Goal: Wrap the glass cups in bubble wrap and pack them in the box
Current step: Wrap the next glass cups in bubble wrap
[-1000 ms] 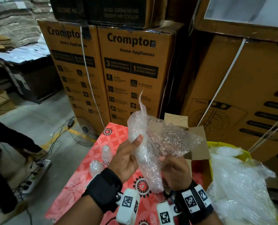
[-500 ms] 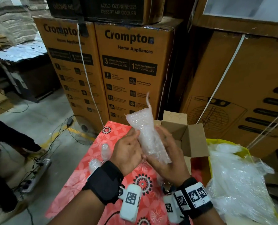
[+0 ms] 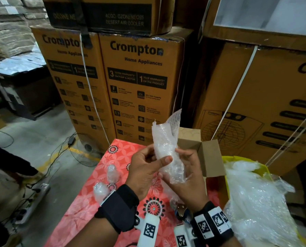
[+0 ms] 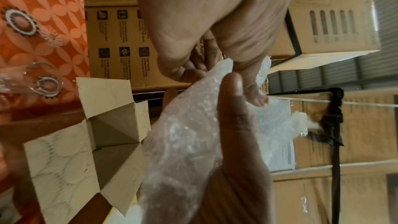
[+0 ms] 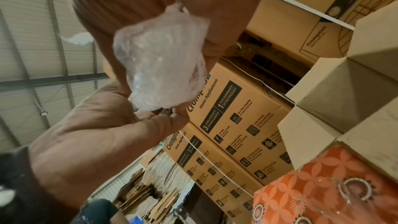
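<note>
I hold a glass cup rolled in bubble wrap (image 3: 166, 148) upright above the red floral table (image 3: 88, 202). My left hand (image 3: 149, 164) grips its left side, thumb across the front. My right hand (image 3: 188, 166) cups its right side and lower end. Loose wrap sticks up at the top. The left wrist view shows the bundle (image 4: 189, 142) under my thumb; the right wrist view shows its bottom end (image 5: 161, 67). The open cardboard box (image 3: 209, 157) stands just behind my hands. Two bare glass cups (image 3: 112, 172) (image 3: 100, 190) stand on the table to the left.
A yellow container of loose bubble wrap (image 3: 255, 193) sits at my right. Tall Crompton cartons (image 3: 139, 86) wall off the back and right. Cables and a power strip (image 3: 34, 196) lie on the concrete floor at left, where another person's leg (image 3: 9, 161) shows.
The bubble wrap, spread wide a second ago, is now rolled tight round the cup. Both hands have closed in on the narrower bundle and turned it.
</note>
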